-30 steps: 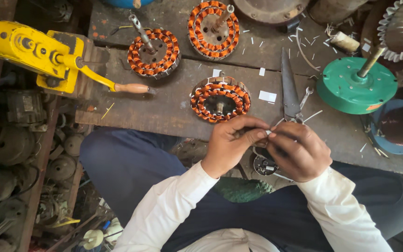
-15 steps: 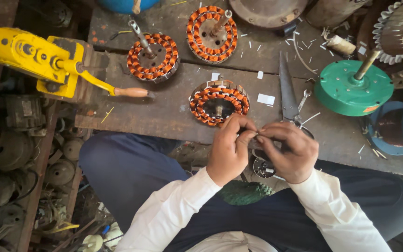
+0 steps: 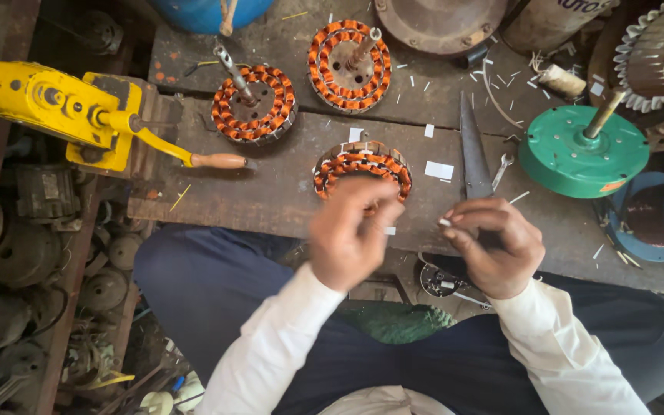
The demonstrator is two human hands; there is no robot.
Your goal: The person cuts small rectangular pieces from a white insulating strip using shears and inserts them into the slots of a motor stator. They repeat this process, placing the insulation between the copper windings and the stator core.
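Observation:
My left hand (image 3: 351,230) is blurred, fingers curled, hovering just in front of a copper-wound stator (image 3: 363,163) on the wooden bench (image 3: 270,196). A tiny white piece (image 3: 388,230) shows by its fingers; I cannot tell whether the hand holds it. To the right, my right hand (image 3: 492,247) pinches a small white paper strip (image 3: 443,223) between thumb and forefinger. Long scissors (image 3: 473,150) lie on the bench just beyond my right hand.
Two more wound stators (image 3: 255,104) (image 3: 350,65) with shafts stand farther back. At the left sits a yellow hand-crank machine (image 3: 63,111) with a wooden handle (image 3: 217,161). A green motor housing (image 3: 584,150) stands at the right. White paper scraps litter the bench; old motor parts fill the left floor.
My hands were joined, pinching something in front of the stator. They have parted: the left has swung left, the right has stayed with the white strip.

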